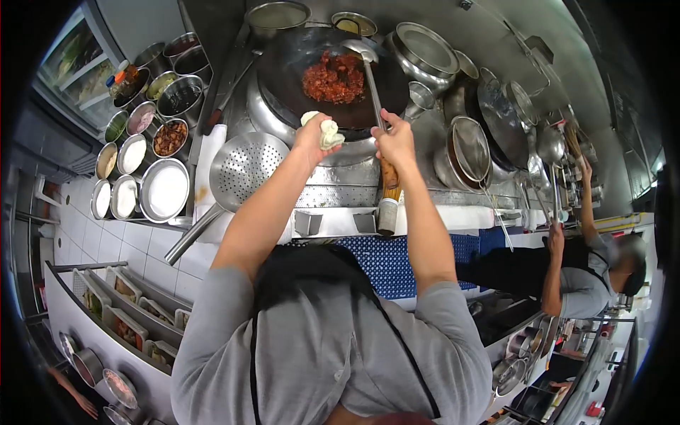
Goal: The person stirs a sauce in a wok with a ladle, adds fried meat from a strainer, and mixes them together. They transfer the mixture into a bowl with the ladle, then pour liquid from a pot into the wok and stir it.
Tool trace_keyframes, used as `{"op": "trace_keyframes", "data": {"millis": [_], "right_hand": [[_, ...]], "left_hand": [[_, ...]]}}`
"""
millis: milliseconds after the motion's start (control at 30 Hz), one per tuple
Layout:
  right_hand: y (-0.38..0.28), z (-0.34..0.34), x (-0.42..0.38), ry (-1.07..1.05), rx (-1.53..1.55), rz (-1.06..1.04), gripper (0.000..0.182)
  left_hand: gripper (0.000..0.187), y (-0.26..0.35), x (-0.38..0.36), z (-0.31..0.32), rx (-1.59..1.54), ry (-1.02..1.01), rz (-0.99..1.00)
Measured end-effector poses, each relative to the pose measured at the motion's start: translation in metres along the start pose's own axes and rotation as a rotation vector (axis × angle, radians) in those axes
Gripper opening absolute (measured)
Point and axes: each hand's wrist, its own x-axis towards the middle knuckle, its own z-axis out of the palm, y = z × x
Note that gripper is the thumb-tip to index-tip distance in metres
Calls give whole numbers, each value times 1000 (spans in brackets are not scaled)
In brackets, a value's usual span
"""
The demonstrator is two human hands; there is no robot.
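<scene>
A large dark wok (280, 74) sits on the range in front of me, with a heap of glossy red, chopped food (334, 78) in its middle. My left hand (310, 140) is closed around a folded whitish cloth (331, 134) at the wok's near edge. Whether the cloth grips the wok's rim or handle is hidden. My right hand (394, 142) is wrapped around the long handle of a metal ladle (373, 88). The ladle's bowl rests inside the wok, at the far right of the food.
Left of the wok lies a perforated strainer (248, 166). Farther left stand several metal containers of ingredients, including a white-filled pot (164, 190). A bamboo brush (389, 191) is near my right forearm. At right, another person (595, 262) works beside a second wok (501, 117).
</scene>
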Motion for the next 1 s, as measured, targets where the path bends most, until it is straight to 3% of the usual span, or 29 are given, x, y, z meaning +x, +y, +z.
{"op": "trace_keyframes", "data": {"millis": [67, 200, 367, 600, 633, 733, 867, 1000], "right_hand": [[-1, 12, -6, 33, -91, -34, 57], [8, -2, -13, -181, 152, 55, 58], [16, -22, -44, -277, 428, 191, 59], [-4, 6, -5, -5, -90, -56, 56], [-4, 8, -3, -51, -116, -48, 55], [-10, 0, -5, -187, -2, -21, 56], [-16, -13, -38, -299, 427, 152, 59], [10, -5, -24, -225, 325, 108, 61]], "left_hand": [[19, -1, -3, -2, 8, -18, -14], [18, 2, -8, 1, -28, 14, -22], [17, 6, -6, -1, -17, -20, -39], [20, 4, -5, 0, -7, -4, -36], [20, 3, -5, -1, -10, 4, -36], [19, 0, -6, -3, -4, -16, -34], [19, 2, -6, -2, -29, -36, -41], [20, 2, -2, -4, -16, -41, -30]]}}
